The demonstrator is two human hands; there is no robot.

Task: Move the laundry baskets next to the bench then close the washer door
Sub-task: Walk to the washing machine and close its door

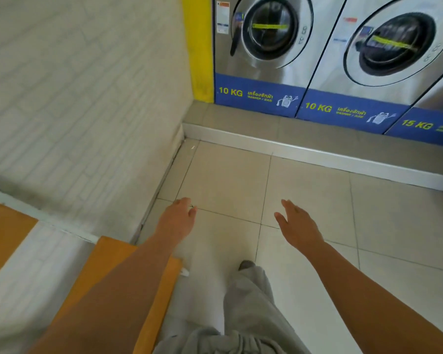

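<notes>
Both hands, left hand (178, 218) and right hand (298, 226), hover empty mid-frame over the floor (317, 200), fingers loosely spread; washers (271, 42) upper right.

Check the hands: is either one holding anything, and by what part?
Nothing is held. The left hand and right hand are both open and empty, stretched out above the pale tiled floor; no laundry basket is in view.

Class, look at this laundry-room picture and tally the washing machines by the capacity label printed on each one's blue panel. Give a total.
10 KG washers: 2, the left one and the middle one
15 KG washers: 1, only its corner shows at the right edge
Total: 3
</notes>
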